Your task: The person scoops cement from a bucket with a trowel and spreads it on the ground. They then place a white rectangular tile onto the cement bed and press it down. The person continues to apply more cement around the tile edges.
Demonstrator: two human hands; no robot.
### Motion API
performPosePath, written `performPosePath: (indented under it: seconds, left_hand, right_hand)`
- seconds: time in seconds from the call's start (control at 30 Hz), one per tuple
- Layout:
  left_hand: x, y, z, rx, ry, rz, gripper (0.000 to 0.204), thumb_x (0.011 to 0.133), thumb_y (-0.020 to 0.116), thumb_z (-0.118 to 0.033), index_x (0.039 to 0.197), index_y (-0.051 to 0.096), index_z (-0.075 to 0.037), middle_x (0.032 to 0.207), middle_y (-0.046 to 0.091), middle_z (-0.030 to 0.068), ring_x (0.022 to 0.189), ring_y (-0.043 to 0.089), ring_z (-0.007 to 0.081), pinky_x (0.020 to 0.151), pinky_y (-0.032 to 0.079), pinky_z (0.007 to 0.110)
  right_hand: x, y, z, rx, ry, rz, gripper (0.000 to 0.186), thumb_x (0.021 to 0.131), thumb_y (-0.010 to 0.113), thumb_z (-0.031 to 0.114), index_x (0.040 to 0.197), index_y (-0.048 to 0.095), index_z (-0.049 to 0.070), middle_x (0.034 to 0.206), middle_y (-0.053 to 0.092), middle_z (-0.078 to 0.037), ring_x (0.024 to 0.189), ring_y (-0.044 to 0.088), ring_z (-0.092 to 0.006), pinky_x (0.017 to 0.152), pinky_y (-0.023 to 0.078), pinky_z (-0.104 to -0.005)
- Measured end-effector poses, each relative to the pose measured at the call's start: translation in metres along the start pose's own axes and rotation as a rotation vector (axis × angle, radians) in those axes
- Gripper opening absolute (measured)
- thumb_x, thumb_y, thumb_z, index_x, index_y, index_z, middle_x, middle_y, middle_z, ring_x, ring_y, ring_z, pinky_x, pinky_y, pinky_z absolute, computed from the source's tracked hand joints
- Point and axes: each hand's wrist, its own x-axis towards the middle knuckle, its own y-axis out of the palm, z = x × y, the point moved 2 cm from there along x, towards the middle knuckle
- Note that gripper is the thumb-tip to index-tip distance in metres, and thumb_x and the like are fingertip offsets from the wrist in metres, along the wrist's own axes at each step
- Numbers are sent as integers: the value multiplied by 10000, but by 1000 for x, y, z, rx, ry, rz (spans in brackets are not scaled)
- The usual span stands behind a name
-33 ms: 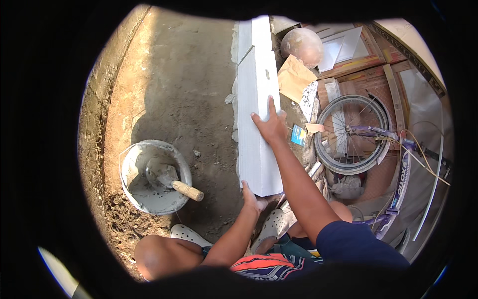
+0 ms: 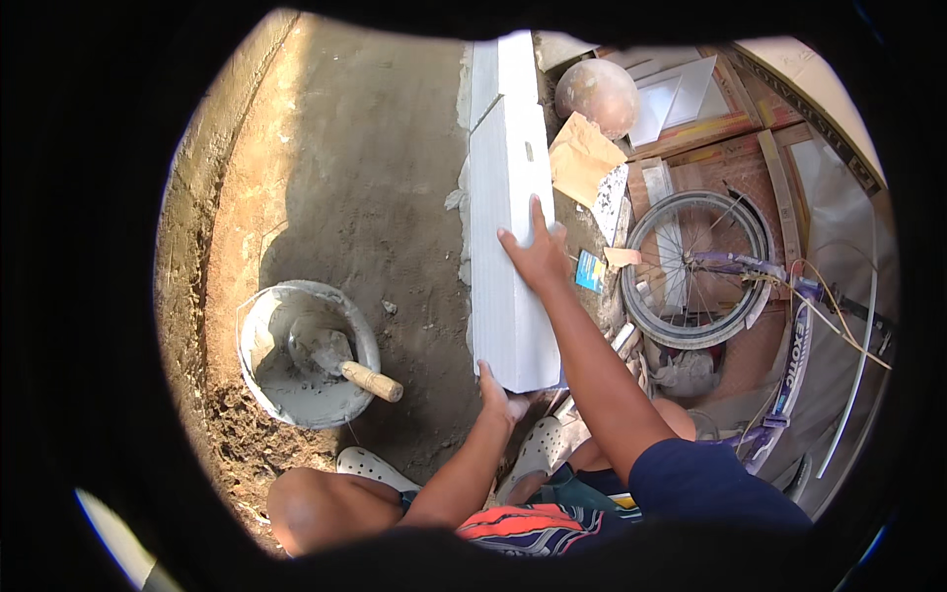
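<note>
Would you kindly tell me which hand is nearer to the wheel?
Right. The right hand rests on the block, just left of the wheel; the left hand is at the block's near end, farther off.

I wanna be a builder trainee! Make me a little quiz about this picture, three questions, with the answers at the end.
1. Which tool sits in the bucket, its handle poking over the rim?
2. True or false: the bicycle wheel is to the right of the pale block.
3. Fill in "near" or "far": the left hand is at the block's ____ end, while the right hand is spread on its top.

Key:
1. A trowel.
2. True.
3. Near.
</note>
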Motion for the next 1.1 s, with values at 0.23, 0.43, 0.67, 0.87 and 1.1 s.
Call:
performPosePath:
  seconds: [0.23, 0.43, 0.67, 0.87, 1.1]
  left_hand:
    - [0, 10, -7, 139, 52, 117, 889, 1020, 259, -819, 1639, 381, -193, 1614, 478, 144, 1461, 460, 429, 1148, 362, 713]
    - [0, 5, -7, 78, -51, 30, 908, 1024, 183, -815, 1651, 368, -185, 1639, 473, 121, 1501, 441, 418, 1176, 320, 745]
    - [-13, 5, -4, 141, -5, 102, 866, 1032, 222, -801, 1603, 436, -185, 1569, 548, 127, 1406, 539, 408, 1119, 412, 714]
    - [6, 1, -17, 151, 49, 189, 907, 1031, 230, -809, 1637, 374, -150, 1621, 483, 137, 1465, 481, 414, 1165, 395, 679]
    - [7, -3, -14, 206, 76, 177, 865, 1038, 184, -797, 1654, 365, -217, 1621, 492, 115, 1490, 463, 383, 1194, 369, 672]
  right_hand:
    - [2, 1, 1, -5, -20, 29, 986, 886, 706, 638, 1706, 229, 368, 1539, 410, -426, 1414, 477, -563, 1116, 459, -581]
    - [5, 2, 5, -53, 9, 14, 971, 867, 713, 637, 1692, 262, 395, 1564, 409, -362, 1318, 563, -552, 1030, 523, -583]
    - [7, 4, 2, -34, 22, 22, 958, 874, 723, 620, 1689, 294, 358, 1548, 418, -406, 1345, 547, -561, 1054, 519, -569]
    - [-2, -5, 11, 33, -31, -31, 971, 851, 725, 621, 1686, 290, 383, 1553, 396, -380, 1297, 582, -558, 1062, 513, -575]
    - [4, -9, 20, -8, 7, 17, 970, 852, 726, 626, 1684, 290, 388, 1547, 403, -377, 1275, 600, -551, 1020, 536, -574]
